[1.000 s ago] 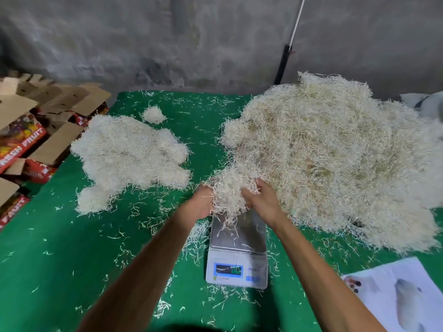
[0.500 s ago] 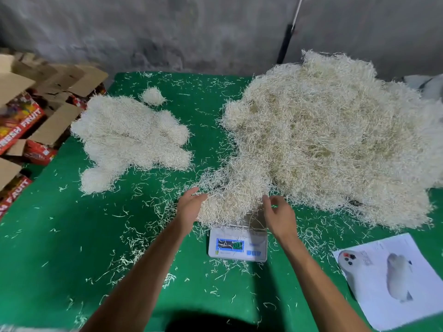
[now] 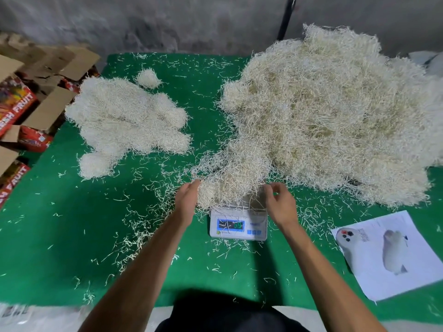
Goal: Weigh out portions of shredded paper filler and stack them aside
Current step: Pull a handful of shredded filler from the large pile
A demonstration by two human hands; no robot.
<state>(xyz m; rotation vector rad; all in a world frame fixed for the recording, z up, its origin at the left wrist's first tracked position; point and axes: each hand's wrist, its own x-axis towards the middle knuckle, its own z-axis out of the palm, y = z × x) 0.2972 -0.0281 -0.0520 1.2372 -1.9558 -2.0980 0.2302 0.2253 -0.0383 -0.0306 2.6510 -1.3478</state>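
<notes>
left hand [image 3: 188, 200] flat, fingers straight against the filler clump [image 3: 230, 185] | right hand [image 3: 279, 203] loosely curled, empty, beside it | clump sits on scale [image 3: 238, 222], green bench [image 3: 72, 236] | weighed portions [image 3: 124, 123] far left

Open green cloth [image 3: 60, 236] from 7 to 9 o'clock of the scale [image 3: 238, 224], loose strands only. Big shred heap [image 3: 335, 111] blocks 12 to 3; stacked portions [image 3: 124, 125] at 10; paper sheet [image 3: 393, 255] at 4.
</notes>
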